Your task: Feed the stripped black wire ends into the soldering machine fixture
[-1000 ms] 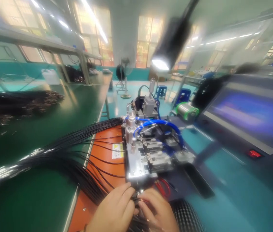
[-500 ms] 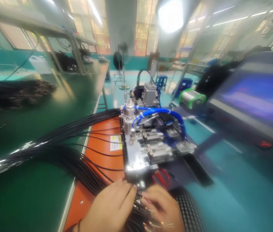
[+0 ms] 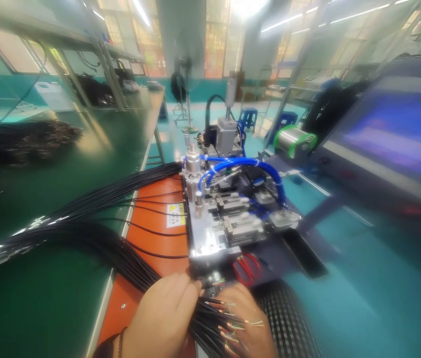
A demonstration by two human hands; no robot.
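Note:
My left hand (image 3: 165, 311) is closed at the near end of the machine, thumb and forefinger pinched around a black cable whose end, with thin coloured wires (image 3: 218, 282), pokes out to the right. Beside it, my right hand (image 3: 250, 318) is smeared by motion, its fingers partly hidden behind stripped cable ends. Those ends belong to a bundle of black cables (image 3: 210, 325), fanned out between my hands with copper and pale wires showing. Just beyond my fingers stands the metal bench machine (image 3: 210, 243), with blue air hoses (image 3: 248, 163) arching over it.
Long black cables (image 3: 94, 243) run over the green table (image 3: 46, 308) and the orange panel (image 3: 154, 209). Red wires (image 3: 247, 267) lie by the machine. A black checked surface (image 3: 288, 318) is at lower right. A lit screen (image 3: 400, 124) and a green-ended spool (image 3: 294, 140) stand right.
My right hand has shifted slightly and blurred, and more stripped cable ends now show in front of it. A cable end with coloured wires now sticks out beyond my left fingertips.

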